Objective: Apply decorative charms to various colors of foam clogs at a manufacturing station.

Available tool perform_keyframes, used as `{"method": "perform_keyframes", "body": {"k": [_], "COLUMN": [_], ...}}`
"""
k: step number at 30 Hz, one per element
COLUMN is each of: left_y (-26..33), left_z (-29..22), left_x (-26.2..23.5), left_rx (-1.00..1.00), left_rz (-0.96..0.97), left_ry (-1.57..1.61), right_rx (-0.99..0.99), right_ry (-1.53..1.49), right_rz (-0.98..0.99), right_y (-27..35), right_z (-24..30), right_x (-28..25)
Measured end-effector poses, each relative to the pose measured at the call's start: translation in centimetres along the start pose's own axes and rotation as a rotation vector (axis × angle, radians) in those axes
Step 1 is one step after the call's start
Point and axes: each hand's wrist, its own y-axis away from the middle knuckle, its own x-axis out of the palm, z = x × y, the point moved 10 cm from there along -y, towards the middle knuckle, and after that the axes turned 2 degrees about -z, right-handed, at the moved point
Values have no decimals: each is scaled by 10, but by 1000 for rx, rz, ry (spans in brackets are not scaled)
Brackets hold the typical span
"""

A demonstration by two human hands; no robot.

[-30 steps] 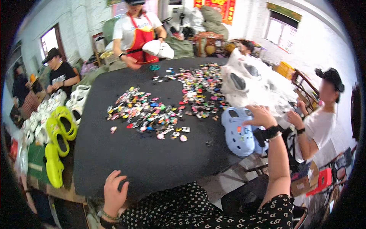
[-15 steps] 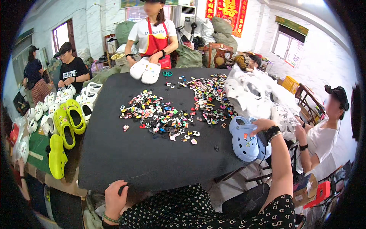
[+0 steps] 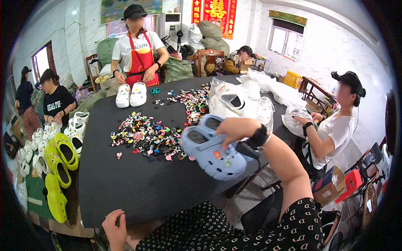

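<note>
My right hand (image 3: pixel 238 130) is closed on a pair of light blue clogs (image 3: pixel 215 161), lifted and tilted over the right side of the black table (image 3: pixel 138 188). The front clog has small charms on its toe; the second is partly hidden behind it. My left hand (image 3: pixel 114 230) rests by the near left table edge, fingers loosely bent and thumb apart, with nothing in it. Beyond the clogs lie heaps of small coloured shoe charms (image 3: pixel 144 136).
White clogs (image 3: pixel 130 95) stand before a person in a red apron. Bagged white clogs (image 3: pixel 234 100) lie at the table's right, beside a person holding a plastic bag (image 3: pixel 296 121). Lime green clogs (image 3: pixel 56 196) and white clogs sit on the left. Cardboard boxes (image 3: pixel 331 186) stand lower right.
My right hand has lifted the blue clogs from the table's right edge and moved them leftward. The person opposite has set the white clogs down. The view has turned slightly right.
</note>
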Motion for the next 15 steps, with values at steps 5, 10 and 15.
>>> {"method": "perform_keyframes", "body": {"k": [5,10,15], "left_y": [-5,-13,-6], "left_z": [-21,-52,-48], "left_x": [-10,-40,-53], "left_rx": [-25,-23,-6], "left_rz": [-126,-251,-347], "left_ry": [12,-44,-111], "right_rx": [-469,-698,-859], "right_ry": [183,315,280], "right_rz": [-172,-418,-526], "right_y": [-53,-84,-109], "right_z": [157,278,358], "right_x": [-33,-33,13]}}
